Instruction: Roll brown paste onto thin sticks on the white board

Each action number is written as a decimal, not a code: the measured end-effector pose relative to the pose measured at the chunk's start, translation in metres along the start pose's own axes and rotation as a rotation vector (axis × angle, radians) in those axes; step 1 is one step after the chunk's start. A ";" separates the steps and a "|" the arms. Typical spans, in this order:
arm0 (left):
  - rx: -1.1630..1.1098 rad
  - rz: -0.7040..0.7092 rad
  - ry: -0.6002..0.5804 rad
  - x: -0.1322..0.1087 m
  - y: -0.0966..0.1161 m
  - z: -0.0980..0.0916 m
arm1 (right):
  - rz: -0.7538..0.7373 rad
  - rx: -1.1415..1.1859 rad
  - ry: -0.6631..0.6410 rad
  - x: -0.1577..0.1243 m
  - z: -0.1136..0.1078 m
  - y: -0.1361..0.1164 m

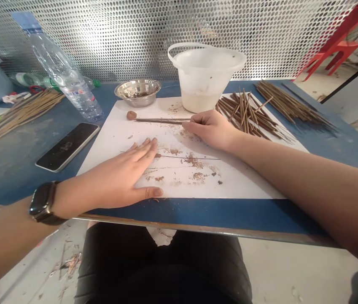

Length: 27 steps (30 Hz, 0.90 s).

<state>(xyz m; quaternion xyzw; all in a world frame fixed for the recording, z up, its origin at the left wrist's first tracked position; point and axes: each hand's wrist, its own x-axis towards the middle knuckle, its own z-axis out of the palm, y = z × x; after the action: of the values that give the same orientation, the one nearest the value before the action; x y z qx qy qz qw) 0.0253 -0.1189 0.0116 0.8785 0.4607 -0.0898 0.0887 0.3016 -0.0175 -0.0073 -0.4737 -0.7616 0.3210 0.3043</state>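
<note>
**Right grip closed on a coated stick; left flat on the sheet**

My right grip (206, 130) is clamped on a thin stick (162, 121), possibly two; I cannot count them from this view. It lies level above the sheet, coated brown along its length, and its held end disappears inside my fingers, so the seating is hidden. Its far tip points at a clay lump (131, 115), just short of it.

My left grip (115, 177) is open, palm down, fingers spread, apparently pinning the white sheet (245, 177) to the blue worktop (197, 213). A thin dark rod (191, 158) lies on the sheet, running under those fingers; the covered stretch cannot be seen. Brown crumbs (172, 151) are scattered nearby.

A pile of sticks (245, 118) sits just beyond my right hand, seemingly kept in easy reach. Behind the sheet stand a white tub (197, 99) holding pale liquid or paste, exact contents unclear, and a steel bowl (137, 92) with dark residue. A phone (66, 145) and water bottle (61, 71) lie left.
</note>
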 end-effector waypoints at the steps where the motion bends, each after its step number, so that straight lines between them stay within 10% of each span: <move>1: 0.003 0.002 -0.001 -0.003 0.001 0.001 | 0.002 0.001 -0.007 0.000 0.000 0.000; 8: 0.042 0.084 0.146 -0.054 -0.001 0.031 | 0.000 -0.025 -0.033 0.002 0.001 -0.004; 18: 0.015 0.055 0.063 -0.009 -0.004 0.015 | -0.016 -0.056 -0.030 0.003 0.003 -0.007; 27: 0.059 0.131 0.201 -0.060 0.016 0.041 | -0.007 -0.073 -0.036 0.001 0.003 -0.009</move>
<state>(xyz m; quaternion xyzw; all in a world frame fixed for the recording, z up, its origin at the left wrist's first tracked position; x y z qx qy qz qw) 0.0015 -0.1852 -0.0124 0.9136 0.4060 -0.0086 0.0218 0.2942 -0.0200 -0.0017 -0.4760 -0.7797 0.3004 0.2742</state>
